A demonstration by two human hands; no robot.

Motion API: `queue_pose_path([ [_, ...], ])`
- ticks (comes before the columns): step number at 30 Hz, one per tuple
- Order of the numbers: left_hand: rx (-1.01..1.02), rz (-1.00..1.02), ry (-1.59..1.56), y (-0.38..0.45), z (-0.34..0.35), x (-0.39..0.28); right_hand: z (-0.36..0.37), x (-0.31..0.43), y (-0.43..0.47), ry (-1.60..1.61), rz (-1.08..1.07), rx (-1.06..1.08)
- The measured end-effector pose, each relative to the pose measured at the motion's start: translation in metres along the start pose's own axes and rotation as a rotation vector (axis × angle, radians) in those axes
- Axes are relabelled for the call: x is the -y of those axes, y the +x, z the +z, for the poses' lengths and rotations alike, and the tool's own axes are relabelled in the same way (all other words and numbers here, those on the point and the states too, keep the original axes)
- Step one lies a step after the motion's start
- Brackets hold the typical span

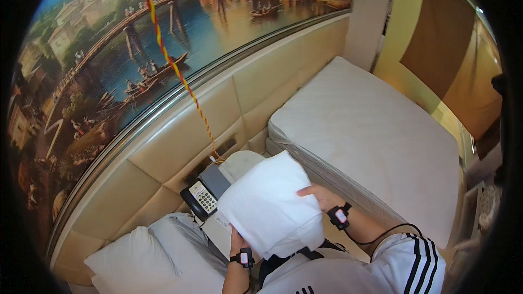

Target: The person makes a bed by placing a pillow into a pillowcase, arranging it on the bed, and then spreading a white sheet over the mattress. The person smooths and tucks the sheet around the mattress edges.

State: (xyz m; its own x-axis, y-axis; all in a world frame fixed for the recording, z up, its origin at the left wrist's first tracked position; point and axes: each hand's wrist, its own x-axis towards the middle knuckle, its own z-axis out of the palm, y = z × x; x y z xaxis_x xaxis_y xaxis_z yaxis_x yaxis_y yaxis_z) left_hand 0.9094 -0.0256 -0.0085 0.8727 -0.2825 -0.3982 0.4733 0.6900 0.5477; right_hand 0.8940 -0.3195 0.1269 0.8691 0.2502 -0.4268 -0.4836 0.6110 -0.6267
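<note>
A folded white cloth, thick and soft, is held up in front of my body. My left hand grips its lower left edge, the fingers mostly hidden under the cloth. At the right edge, my right hand is closed on the cloth, with a finger lying on its upper face. Beyond the cloth stands a nightstand, partly covered from view, bearing a dark corded telephone and a grey box-like object. Both wrists wear black straps with small devices.
A bare mattress on a bed base lies to the right. Pillows rest on another bed at lower left. A padded headboard runs along the wall under a large mural. A red-yellow twisted cord hangs down towards the nightstand.
</note>
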Motion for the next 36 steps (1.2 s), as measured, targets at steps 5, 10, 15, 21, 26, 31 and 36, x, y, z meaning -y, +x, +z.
queue_pose_path([
  [5, -0.054, -0.149, 0.308, -0.024, -0.011, 0.006, -0.050, -0.062, 0.017, -0.191, 0.108, -0.197],
  [10, -0.084, -0.387, 0.521, -0.035, -0.079, 0.036, -0.136, -0.161, -0.031, -0.822, 0.019, -0.090],
  [15, -0.143, -0.381, 0.744, -0.040, -0.092, 0.064, -0.193, -0.247, -0.045, -0.746, 0.237, 0.002],
  [21, -0.067, -0.406, 0.966, -0.029, -0.029, 0.102, -0.247, -0.242, -0.069, -0.974, -0.136, 0.026],
  [26, 0.095, -0.488, 1.108, -0.024, 0.033, 0.164, -0.289, -0.263, -0.124, -0.246, -0.034, -0.413],
  [31, 0.340, -0.501, 1.266, -0.006, 0.109, 0.254, -0.345, -0.289, -0.200, -0.562, -0.027, -0.690],
  [36, 0.721, -0.746, 1.200, 0.048, 0.194, 0.322, -0.350, -0.274, -0.234, -0.247, -0.161, -0.878],
])
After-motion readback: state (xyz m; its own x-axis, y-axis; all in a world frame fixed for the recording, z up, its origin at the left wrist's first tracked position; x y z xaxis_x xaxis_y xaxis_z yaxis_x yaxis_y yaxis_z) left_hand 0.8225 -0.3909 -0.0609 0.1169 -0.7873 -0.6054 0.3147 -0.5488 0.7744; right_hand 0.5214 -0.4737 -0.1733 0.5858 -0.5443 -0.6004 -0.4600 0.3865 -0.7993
